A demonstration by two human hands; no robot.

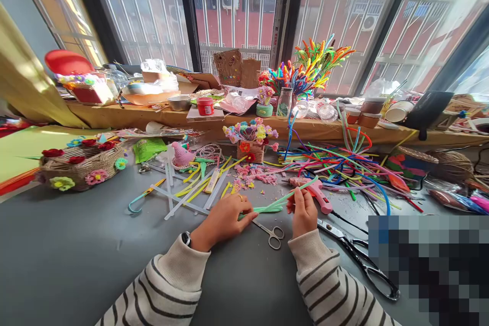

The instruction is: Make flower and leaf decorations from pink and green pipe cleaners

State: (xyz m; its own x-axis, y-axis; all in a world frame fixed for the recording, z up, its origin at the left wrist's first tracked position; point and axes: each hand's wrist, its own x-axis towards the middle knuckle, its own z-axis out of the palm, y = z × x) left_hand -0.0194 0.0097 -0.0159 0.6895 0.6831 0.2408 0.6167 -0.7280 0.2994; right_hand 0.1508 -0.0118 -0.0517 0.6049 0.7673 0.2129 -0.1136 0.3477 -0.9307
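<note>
2 bare hands, in striped sleeves with plain cuffs, above a grey counter. Left hand: dark watch at the wrist, ring on a finger; grip closed, thumb and fingertips together on the near ends of the mint-green stems. Right hand: grip closed in a pinch on the same bundle, 1 strand rising past the fingertips. Location of stems: between the 2 hands, low over the counter.

Between the hands, nearer the wearer: 1 pair of small scissors, lying flat, finger loops toward the wearer. Beside the right hand: 1 pink glue gun on its side, and 1 pair of large black-handled scissors, partly beside a pixelated area.

Beyond the left hand: translucent glue sticks and yellow stems, crossing one another. Beyond the bundle: pink crumbs, scattered; behind these, 1 small woven basket filled with flowers. Far left: 1 larger woven basket, flowers around its side. Right rear: 1 tangled heap of multicoloured stems.
</note>
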